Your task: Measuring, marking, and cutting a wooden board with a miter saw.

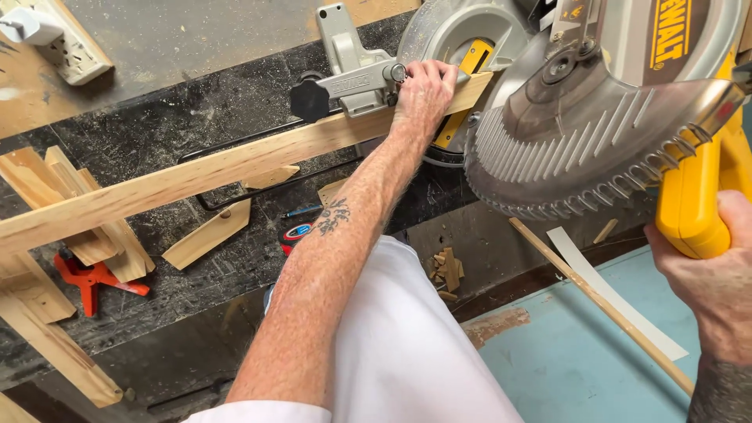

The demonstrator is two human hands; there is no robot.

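Observation:
My left hand (424, 95) presses a long pale wooden strip (196, 172) against the fence of a grey and yellow mitre saw (595, 117). The strip runs from the left edge of the view up to the saw blade. My right hand (709, 274) grips the saw's yellow handle (693, 200) at the right edge. The blade guard (564, 157) hangs just right of my left hand, above the strip's end.
A grey clamp with a black knob (345, 78) sits on the saw behind the strip. Pointed wood offcuts (207, 235) and an orange spring clamp (94, 278) lie on the dark bench. A thin wooden stick (603, 305) rests on the blue floor. A power strip (63, 43) lies top left.

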